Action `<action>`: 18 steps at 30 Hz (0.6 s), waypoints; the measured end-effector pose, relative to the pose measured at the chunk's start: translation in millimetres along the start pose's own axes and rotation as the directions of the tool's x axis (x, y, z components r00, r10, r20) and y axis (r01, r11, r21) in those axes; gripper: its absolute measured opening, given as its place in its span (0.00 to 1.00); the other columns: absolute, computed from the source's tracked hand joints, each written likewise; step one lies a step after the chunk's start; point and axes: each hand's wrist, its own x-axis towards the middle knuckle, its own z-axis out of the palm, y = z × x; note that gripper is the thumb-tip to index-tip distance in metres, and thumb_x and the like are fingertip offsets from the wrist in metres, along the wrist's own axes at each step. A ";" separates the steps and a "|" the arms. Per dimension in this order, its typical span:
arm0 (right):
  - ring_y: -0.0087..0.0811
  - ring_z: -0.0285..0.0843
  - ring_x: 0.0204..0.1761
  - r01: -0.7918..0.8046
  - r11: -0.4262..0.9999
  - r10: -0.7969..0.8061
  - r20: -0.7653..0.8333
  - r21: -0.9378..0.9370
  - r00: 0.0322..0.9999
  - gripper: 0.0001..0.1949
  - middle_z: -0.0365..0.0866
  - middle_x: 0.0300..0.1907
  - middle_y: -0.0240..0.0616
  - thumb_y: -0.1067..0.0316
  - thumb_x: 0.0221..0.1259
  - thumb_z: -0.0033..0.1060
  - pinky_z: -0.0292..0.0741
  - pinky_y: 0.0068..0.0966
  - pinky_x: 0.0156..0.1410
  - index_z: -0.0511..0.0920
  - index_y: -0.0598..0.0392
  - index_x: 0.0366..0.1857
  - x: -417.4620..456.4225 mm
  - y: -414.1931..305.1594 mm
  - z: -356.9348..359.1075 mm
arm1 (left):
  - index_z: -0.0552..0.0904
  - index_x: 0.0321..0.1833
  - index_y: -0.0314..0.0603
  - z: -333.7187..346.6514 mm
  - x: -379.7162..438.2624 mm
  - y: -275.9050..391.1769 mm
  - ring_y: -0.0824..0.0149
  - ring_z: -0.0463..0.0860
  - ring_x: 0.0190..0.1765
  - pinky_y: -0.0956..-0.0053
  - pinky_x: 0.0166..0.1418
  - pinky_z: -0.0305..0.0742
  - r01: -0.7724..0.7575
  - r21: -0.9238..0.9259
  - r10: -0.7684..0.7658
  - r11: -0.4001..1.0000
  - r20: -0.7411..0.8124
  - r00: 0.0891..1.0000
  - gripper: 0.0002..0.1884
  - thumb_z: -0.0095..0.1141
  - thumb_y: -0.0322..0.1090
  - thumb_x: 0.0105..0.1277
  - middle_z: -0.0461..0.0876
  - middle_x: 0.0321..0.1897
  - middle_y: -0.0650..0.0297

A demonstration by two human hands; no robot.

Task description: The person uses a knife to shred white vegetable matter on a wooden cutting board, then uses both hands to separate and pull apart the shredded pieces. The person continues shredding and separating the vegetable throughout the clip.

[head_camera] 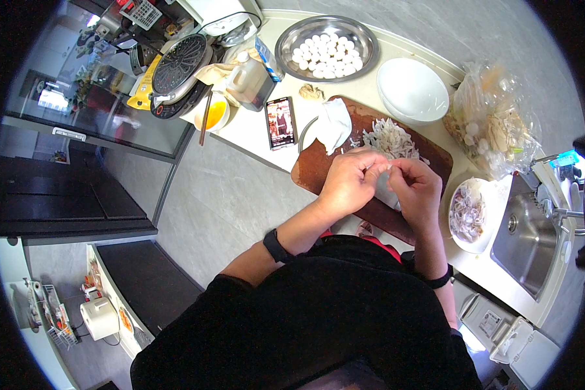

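Note:
My left hand (pixel 353 178) and my right hand (pixel 417 187) meet at the fingertips above a reddish-brown cutting board (pixel 317 168). Between them they pinch a small whitish piece (pixel 389 166), mostly hidden by the fingers. Just beyond the hands, a heap of whitish shredded food (pixel 392 139) lies on the board. Under the hands a pale, flat surface, perhaps a knife blade (pixel 385 190), shows in part. A limp white piece (pixel 335 124), cloth or food, drapes over the board's left end.
Behind the board stand a white bowl (pixel 412 90) and a steel basin (pixel 285 53) of small white eggs. Left are a phone (pixel 281 123), a jug (pixel 251 80) and a bowl of yellow liquid (pixel 218 114) with chopsticks. Right are a plastic bag (pixel 497 122), a bowl of strips (pixel 469 209) and the sink (pixel 526 243).

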 end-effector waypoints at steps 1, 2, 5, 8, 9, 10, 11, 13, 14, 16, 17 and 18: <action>0.20 0.78 0.26 -0.043 0.997 0.043 0.003 0.058 0.999 0.04 0.83 0.27 0.34 0.76 0.57 0.63 0.74 0.18 0.33 0.85 0.62 0.35 -1.3 -4.3 1.2 | 0.85 0.40 0.35 0.2 -0.5 0.0 0.63 0.83 0.36 0.72 0.43 0.76 0.014 -0.027 -0.014 1.000 -0.002 1.000 0.04 0.60 0.26 0.66 0.85 0.32 0.57; 0.19 0.78 0.25 -0.087 0.989 0.086 0.009 0.116 0.996 0.04 0.83 0.26 0.33 0.76 0.58 0.63 0.73 0.17 0.32 0.85 0.62 0.35 -1.8 -8.0 1.8 | 0.85 0.40 0.35 0.5 -1.0 0.1 0.63 0.84 0.36 0.72 0.43 0.76 0.028 -0.054 -0.028 0.998 -0.004 1.000 0.04 0.60 0.26 0.67 0.85 0.32 0.57; 0.18 0.77 0.24 -0.178 0.963 0.168 0.065 0.203 0.984 0.06 0.82 0.26 0.32 0.75 0.61 0.60 0.73 0.16 0.31 0.84 0.65 0.37 -1.6 -14.7 0.5 | 0.85 0.39 0.36 1.5 -2.4 0.5 0.61 0.84 0.37 0.71 0.44 0.77 0.071 -0.130 -0.073 0.989 -0.007 0.997 0.04 0.59 0.26 0.66 0.85 0.32 0.56; 0.19 0.78 0.24 -0.281 0.930 0.261 0.113 0.238 0.959 0.07 0.83 0.26 0.34 0.75 0.62 0.58 0.74 0.17 0.31 0.84 0.67 0.36 0.2 -23.5 -1.0 | 0.85 0.39 0.36 3.5 -4.8 -4.5 0.64 0.84 0.37 0.72 0.44 0.77 0.118 -0.228 -0.120 0.967 0.003 0.993 0.04 0.59 0.26 0.66 0.86 0.32 0.57; 0.19 0.78 0.24 -0.308 0.905 0.283 0.126 0.292 0.951 0.07 0.83 0.27 0.35 0.75 0.62 0.58 0.75 0.17 0.30 0.84 0.66 0.36 0.5 -22.8 -1.1 | 0.85 0.39 0.35 4.2 -4.9 -5.6 0.66 0.84 0.37 0.72 0.45 0.77 0.132 -0.266 -0.134 0.955 0.012 0.991 0.04 0.59 0.26 0.66 0.86 0.32 0.59; 0.20 0.78 0.24 -0.334 0.877 0.304 0.140 0.344 0.942 0.07 0.84 0.27 0.36 0.75 0.62 0.58 0.76 0.18 0.30 0.83 0.66 0.36 0.7 -21.2 -1.0 | 0.85 0.39 0.35 4.5 -5.0 -5.1 0.68 0.83 0.37 0.73 0.45 0.77 0.173 -0.318 -0.170 0.932 0.039 0.985 0.04 0.58 0.26 0.67 0.86 0.32 0.60; 0.20 0.78 0.23 -0.359 0.845 0.324 0.156 0.395 0.933 0.07 0.84 0.28 0.37 0.74 0.62 0.58 0.76 0.19 0.29 0.83 0.66 0.36 0.8 -19.3 -1.1 | 0.85 0.38 0.35 4.2 -5.0 -2.9 0.71 0.83 0.37 0.74 0.46 0.76 0.214 -0.367 -0.203 0.905 0.067 0.977 0.04 0.58 0.27 0.68 0.87 0.32 0.62; 0.23 0.78 0.24 -0.388 0.798 0.336 0.195 0.460 0.921 0.07 0.83 0.30 0.38 0.74 0.63 0.57 0.77 0.21 0.28 0.82 0.66 0.38 0.7 -14.3 -1.6 | 0.85 0.38 0.34 3.2 -5.0 -0.9 0.74 0.81 0.37 0.76 0.47 0.76 0.271 -0.440 -0.245 0.856 0.116 0.963 0.05 0.57 0.27 0.69 0.87 0.32 0.64; 0.24 0.78 0.24 -0.403 0.772 0.341 0.214 0.491 0.915 0.07 0.83 0.31 0.38 0.74 0.63 0.57 0.77 0.22 0.28 0.82 0.66 0.39 0.7 -12.2 -2.1 | 0.85 0.38 0.34 2.5 -5.1 -0.5 0.75 0.81 0.38 0.76 0.47 0.76 0.288 -0.467 -0.254 0.836 0.135 0.958 0.06 0.57 0.27 0.70 0.87 0.32 0.65; 0.25 0.79 0.25 -0.441 0.718 0.364 0.250 0.539 0.897 0.08 0.83 0.31 0.40 0.74 0.63 0.56 0.78 0.22 0.28 0.81 0.66 0.40 1.1 -10.0 -2.7 | 0.85 0.40 0.34 2.6 -5.6 -2.2 0.75 0.81 0.39 0.77 0.48 0.76 0.320 -0.524 -0.268 0.789 0.174 0.947 0.07 0.56 0.29 0.71 0.86 0.33 0.65; 0.25 0.79 0.26 -0.459 0.689 0.374 0.268 0.561 0.888 0.08 0.83 0.31 0.40 0.74 0.63 0.56 0.79 0.22 0.28 0.81 0.66 0.41 1.0 -9.0 -2.8 | 0.85 0.42 0.34 3.5 -6.5 -5.4 0.74 0.81 0.40 0.76 0.49 0.76 0.336 -0.555 -0.273 0.761 0.195 0.942 0.07 0.56 0.29 0.72 0.86 0.34 0.64; 0.26 0.79 0.25 -0.463 0.663 0.379 0.269 0.589 0.885 0.08 0.83 0.31 0.40 0.74 0.63 0.56 0.79 0.22 0.27 0.81 0.66 0.41 0.7 -7.6 -2.4 | 0.85 0.44 0.34 3.8 -6.8 -7.1 0.73 0.82 0.40 0.76 0.49 0.76 0.352 -0.582 -0.278 0.733 0.216 0.936 0.08 0.56 0.30 0.72 0.86 0.35 0.63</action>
